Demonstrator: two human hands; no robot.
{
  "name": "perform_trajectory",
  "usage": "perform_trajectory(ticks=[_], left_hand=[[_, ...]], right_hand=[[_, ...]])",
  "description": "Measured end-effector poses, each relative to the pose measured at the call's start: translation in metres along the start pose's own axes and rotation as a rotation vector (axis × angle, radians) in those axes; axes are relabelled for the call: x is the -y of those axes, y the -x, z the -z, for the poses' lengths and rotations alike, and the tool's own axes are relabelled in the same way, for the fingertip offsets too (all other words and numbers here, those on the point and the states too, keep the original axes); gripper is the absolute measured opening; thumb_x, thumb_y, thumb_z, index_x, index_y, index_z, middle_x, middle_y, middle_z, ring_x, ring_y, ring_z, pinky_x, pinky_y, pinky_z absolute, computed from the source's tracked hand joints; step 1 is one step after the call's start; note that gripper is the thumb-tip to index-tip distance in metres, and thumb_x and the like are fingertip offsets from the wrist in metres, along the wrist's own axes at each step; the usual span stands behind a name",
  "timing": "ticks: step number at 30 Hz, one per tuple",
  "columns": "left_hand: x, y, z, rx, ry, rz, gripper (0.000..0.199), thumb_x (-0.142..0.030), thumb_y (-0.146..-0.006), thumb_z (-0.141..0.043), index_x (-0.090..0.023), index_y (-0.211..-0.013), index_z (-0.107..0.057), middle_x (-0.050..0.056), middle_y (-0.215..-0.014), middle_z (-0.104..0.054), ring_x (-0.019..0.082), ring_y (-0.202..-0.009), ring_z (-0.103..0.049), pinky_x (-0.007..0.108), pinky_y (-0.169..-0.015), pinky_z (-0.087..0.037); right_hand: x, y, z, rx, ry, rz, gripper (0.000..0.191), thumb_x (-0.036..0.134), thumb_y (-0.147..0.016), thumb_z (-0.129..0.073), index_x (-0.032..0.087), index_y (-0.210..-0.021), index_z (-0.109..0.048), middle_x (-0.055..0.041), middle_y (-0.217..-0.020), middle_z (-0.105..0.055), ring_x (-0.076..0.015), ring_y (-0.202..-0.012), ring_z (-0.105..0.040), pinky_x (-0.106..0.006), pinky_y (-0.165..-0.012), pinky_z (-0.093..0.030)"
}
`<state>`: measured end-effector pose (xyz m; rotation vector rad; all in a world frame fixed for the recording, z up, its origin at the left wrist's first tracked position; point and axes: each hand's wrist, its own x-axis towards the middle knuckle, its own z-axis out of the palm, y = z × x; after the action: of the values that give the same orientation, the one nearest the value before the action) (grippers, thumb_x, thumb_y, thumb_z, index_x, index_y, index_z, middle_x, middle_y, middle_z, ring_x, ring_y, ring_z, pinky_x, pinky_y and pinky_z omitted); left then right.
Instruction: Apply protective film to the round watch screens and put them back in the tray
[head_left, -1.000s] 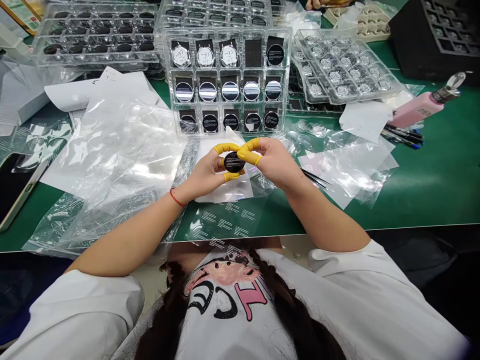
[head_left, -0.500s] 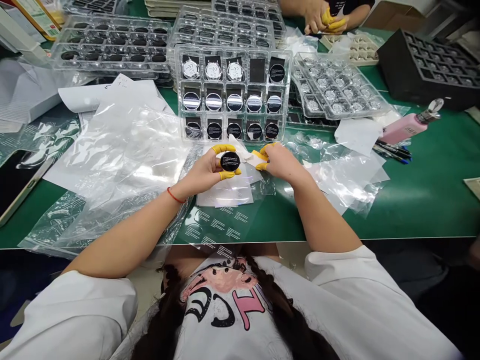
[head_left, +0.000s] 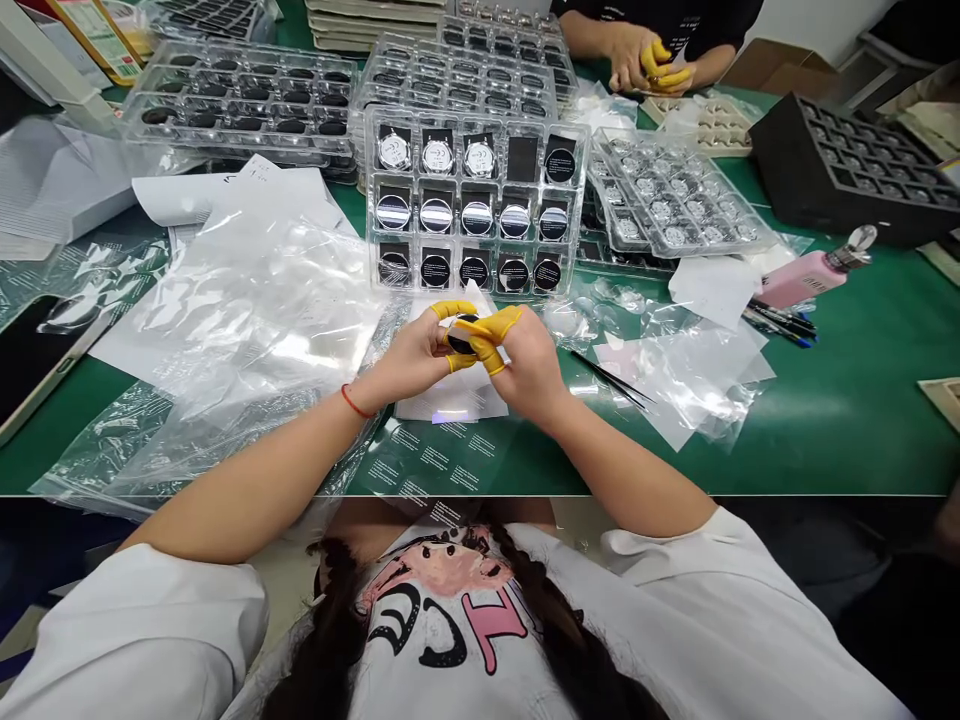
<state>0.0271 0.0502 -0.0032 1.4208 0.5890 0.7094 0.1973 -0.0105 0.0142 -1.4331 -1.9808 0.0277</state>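
Note:
My left hand (head_left: 420,348), in yellow finger cots, is closed around the edge of a round black watch piece (head_left: 459,345). My right hand (head_left: 525,355), also in yellow finger cots, is closed on a small flat yellow piece (head_left: 471,326) that lies across the watch piece's face and partly covers it. Both hands are close together, above white paper (head_left: 450,402) and just in front of a clear plastic tray (head_left: 375,240). That tray leans up and shows watch cases and black discs in its pockets; one upper pocket holds only a black square.
Black tweezers (head_left: 611,380) lie right of my hands. Plastic film (head_left: 285,290) and papers cover the left side, near a phone (head_left: 45,350). A pink bottle (head_left: 802,280), pens (head_left: 784,320) and more trays (head_left: 686,195) stand right. Across the table a co-worker's hands (head_left: 649,65) work.
My right hand has moved left, from beside the paper onto the watch piece held in my left hand. The tweezers now show on the table. The view has shifted slightly.

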Motion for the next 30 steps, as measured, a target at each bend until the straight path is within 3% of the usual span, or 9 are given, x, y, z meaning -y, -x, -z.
perform_trajectory(ticks=[8, 14, 18, 21, 27, 30], left_hand=[[0.01, -0.001, -0.002, 0.088, 0.047, -0.015, 0.059, -0.025, -0.073, -0.082, -0.019, -0.122, -0.05, 0.002, -0.091, -0.072, 0.015, -0.085, -0.072, 0.025, -0.074, -0.059], [-0.001, -0.001, 0.001, 0.025, 0.007, 0.068, 0.066, -0.025, -0.068, -0.085, -0.018, -0.123, -0.049, -0.001, -0.081, -0.071, 0.013, -0.077, -0.071, 0.024, -0.073, -0.058], [-0.005, -0.003, 0.003, -0.042, -0.004, 0.049, 0.062, -0.025, -0.067, -0.085, -0.018, -0.117, -0.05, -0.003, -0.079, -0.07, 0.011, -0.07, -0.069, 0.022, -0.065, -0.055], [-0.006, -0.004, 0.004, -0.099, -0.046, 0.039, 0.062, -0.023, -0.065, -0.086, -0.017, -0.116, -0.051, -0.003, -0.074, -0.067, 0.011, -0.064, -0.066, 0.021, -0.059, -0.053], [-0.003, -0.004, 0.009, -0.121, 0.022, -0.034, 0.069, -0.017, -0.061, -0.085, -0.017, -0.12, -0.049, -0.002, -0.082, -0.066, 0.01, -0.07, -0.067, 0.018, -0.06, -0.052], [-0.001, -0.005, 0.012, -0.093, 0.002, -0.09, 0.064, -0.021, -0.067, -0.083, -0.019, -0.12, -0.048, -0.001, -0.087, -0.066, 0.011, -0.076, -0.069, 0.019, -0.066, -0.055]], right_hand=[[-0.019, -0.004, -0.007, -0.093, 0.116, -0.077, 0.014, 0.024, -0.093, -0.043, 0.023, -0.087, -0.055, -0.0089, -0.083, -0.06, -0.0225, -0.079, -0.05, -0.037, -0.071, -0.041], [-0.026, -0.005, -0.002, -0.173, 0.012, 0.082, 0.017, 0.027, -0.096, -0.046, 0.023, -0.103, -0.06, -0.0068, -0.091, -0.064, -0.0206, -0.083, -0.053, -0.038, -0.074, -0.043], [-0.02, -0.003, -0.002, -0.127, 0.129, 0.24, 0.019, 0.024, -0.096, -0.047, 0.027, -0.101, -0.065, -0.0052, -0.094, -0.064, -0.0212, -0.09, -0.052, -0.04, -0.079, -0.041], [-0.018, 0.0, -0.005, -0.164, 0.228, 0.343, 0.023, 0.016, -0.094, -0.048, 0.028, -0.097, -0.067, -0.0043, -0.095, -0.064, -0.021, -0.095, -0.051, -0.04, -0.082, -0.04], [-0.017, 0.003, -0.01, -0.13, 0.207, 0.385, 0.03, 0.013, -0.093, -0.045, 0.032, -0.097, -0.069, -0.0034, -0.096, -0.065, -0.0204, -0.093, -0.05, -0.045, -0.091, -0.039], [-0.014, 0.001, -0.007, -0.154, 0.144, 0.37, 0.023, 0.018, -0.094, -0.048, 0.029, -0.096, -0.068, -0.0039, -0.091, -0.067, -0.0203, -0.091, -0.053, -0.043, -0.088, -0.043]])
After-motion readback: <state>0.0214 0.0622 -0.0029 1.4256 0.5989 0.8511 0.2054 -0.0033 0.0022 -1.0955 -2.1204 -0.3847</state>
